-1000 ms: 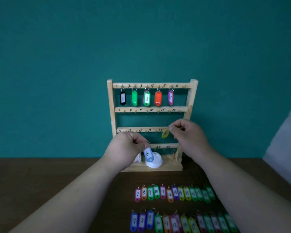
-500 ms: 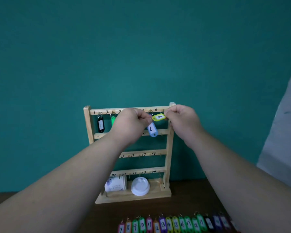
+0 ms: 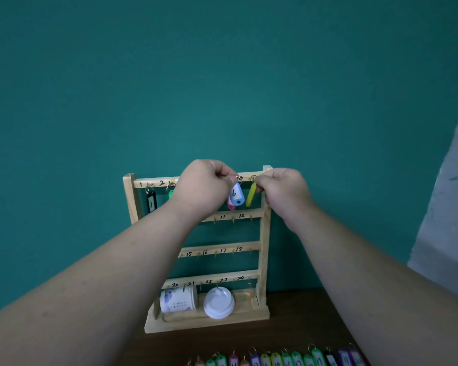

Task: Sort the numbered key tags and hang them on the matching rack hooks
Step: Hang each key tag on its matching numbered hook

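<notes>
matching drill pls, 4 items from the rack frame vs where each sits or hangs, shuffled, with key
Items:
1. black tag
2. blue tag
3. yellow tag
4. white lid

Places:
A. at the right hand, top rail's right end
B. on the rack base
C. under the left hand fingers, marked 6
D. top rail, hook 1

Pairs: 1-D, 2-C, 3-A, 4-B

A flat teal wall (image 3: 222, 75) filled nearly the whole view, a pale grey-white surface (image 3: 450, 207) cut in at the right, and a dark brown wooden table (image 3: 302, 336) ran below.
</notes>
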